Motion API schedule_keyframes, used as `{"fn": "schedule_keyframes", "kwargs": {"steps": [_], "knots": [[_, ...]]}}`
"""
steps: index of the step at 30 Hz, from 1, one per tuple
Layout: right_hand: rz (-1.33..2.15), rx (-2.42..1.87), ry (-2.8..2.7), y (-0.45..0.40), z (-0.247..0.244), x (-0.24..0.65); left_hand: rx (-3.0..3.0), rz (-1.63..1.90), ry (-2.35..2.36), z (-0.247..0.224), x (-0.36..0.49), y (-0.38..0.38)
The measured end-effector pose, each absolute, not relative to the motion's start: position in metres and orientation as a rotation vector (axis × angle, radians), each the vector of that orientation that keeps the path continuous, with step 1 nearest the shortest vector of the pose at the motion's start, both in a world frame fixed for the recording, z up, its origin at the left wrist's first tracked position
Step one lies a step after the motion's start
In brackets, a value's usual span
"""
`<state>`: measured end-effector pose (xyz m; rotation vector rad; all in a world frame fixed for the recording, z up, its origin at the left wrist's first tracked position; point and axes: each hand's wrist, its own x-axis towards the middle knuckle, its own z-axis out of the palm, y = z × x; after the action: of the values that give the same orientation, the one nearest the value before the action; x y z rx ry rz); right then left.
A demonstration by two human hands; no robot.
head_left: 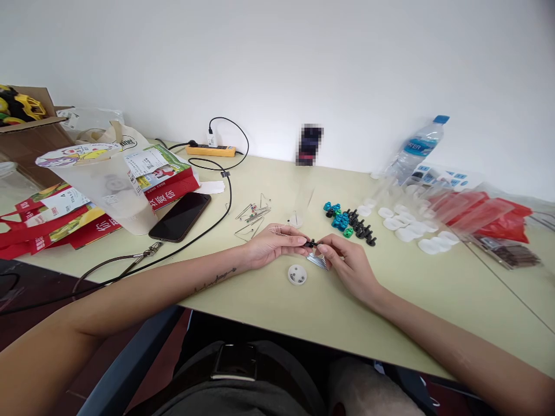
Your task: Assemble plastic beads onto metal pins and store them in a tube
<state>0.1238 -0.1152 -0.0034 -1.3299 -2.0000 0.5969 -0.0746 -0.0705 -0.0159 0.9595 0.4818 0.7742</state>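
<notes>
Both hands meet over the middle of the table. My left hand (277,244) pinches a small black part (309,244), and a thin wire sticks out above its fingers. From the other side, my right hand (344,263) grips the same black part between thumb and forefinger. Just below the fingers lies a striped silvery piece (317,262), partly hidden by the right hand. A round white dish (297,275) with several tiny dark pieces sits nearer the table's front edge. Bent metal wires (252,215) lie beyond the left hand. Blue-green parts (340,221) and black parts (362,228) are grouped beyond the right.
On the left stand a large translucent cup (115,190), a black phone (181,217), red packets (169,190) and a cable. An orange power strip (211,151) is by the wall. White discs (410,228), a water bottle (418,147) and red bags (489,214) lie right.
</notes>
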Motion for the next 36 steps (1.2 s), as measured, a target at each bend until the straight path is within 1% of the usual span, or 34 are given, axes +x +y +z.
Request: {"fn": "schedule_keyframes", "kwargs": {"steps": [7,13,19,26,36], "knots": [[0.596,-1.324,-1.928,-0.1149,-0.0066,0.1239,0.945,0.805,0.497,-0.0168,-0.0736,-0.0696],[0.601,-1.319,-2.01,-0.1158,-0.0025,0.1237,0.961,0.764,0.481,-0.0158,-0.0744,-0.0703],[0.601,-1.328,-1.943,-0.1152,-0.0063,0.124,0.963,0.805,0.498,-0.0168,-0.0742,-0.0692],[0.614,-1.311,-2.027,-0.1154,-0.0016,0.1239,0.98,0.766,0.481,-0.0145,-0.075,-0.0716],[0.591,-1.322,-1.989,-0.1154,-0.0034,0.123,0.966,0.792,0.514,-0.016,-0.0742,-0.0701]]}}
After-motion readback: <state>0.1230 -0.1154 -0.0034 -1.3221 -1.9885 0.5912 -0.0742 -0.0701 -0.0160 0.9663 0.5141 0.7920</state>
